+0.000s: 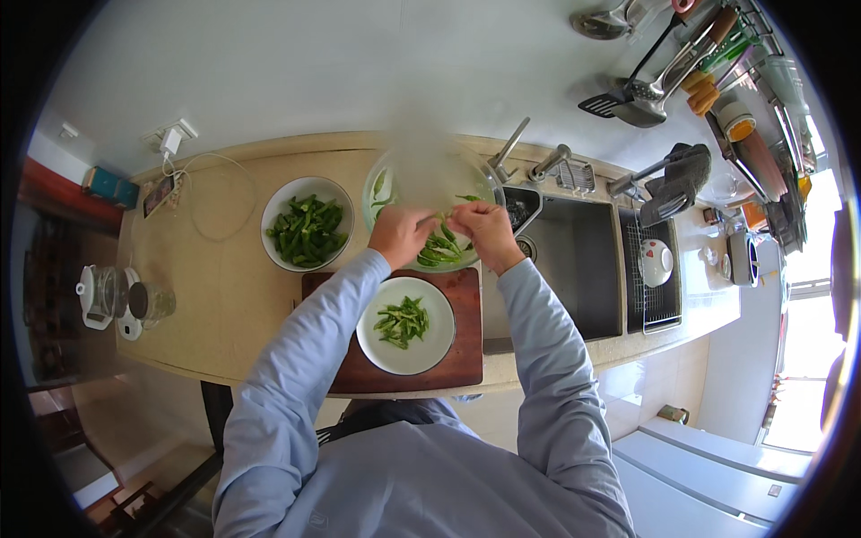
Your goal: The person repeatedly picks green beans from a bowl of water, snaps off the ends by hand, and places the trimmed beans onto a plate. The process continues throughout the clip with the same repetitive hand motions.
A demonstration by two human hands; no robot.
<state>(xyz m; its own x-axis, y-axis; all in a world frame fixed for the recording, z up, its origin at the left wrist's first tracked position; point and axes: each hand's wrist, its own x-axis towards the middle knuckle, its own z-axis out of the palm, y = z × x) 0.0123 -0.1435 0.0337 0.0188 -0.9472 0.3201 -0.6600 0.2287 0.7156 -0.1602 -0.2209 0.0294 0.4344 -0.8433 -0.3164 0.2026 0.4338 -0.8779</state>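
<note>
Over a large clear glass bowl (367, 202), my left hand (397, 235) and my right hand (489, 232) meet with fingertips pinched on a small green chili pepper (442, 216). Fingers hide most of this pepper. Below them, whole green peppers (440, 255) lie in the glass bowl, which seems to hold water. Nearer my body, a white plate (403, 362) bears a small heap of green stem pieces (403, 321). It rests on a dark wooden cutting board (467, 363). Left of the glass bowl, a white dark-rimmed bowl (272, 202) holds many green peppers (308, 232).
To the right is a sink (565, 262) with a faucet (514, 144) behind it. A wire rack (656, 316) holds a white bowl (656, 262). Ladles and a slotted turner (602, 104) hang on the wall. At left are a phone (159, 197), a charging cable (195, 215) and a glass jar (153, 302).
</note>
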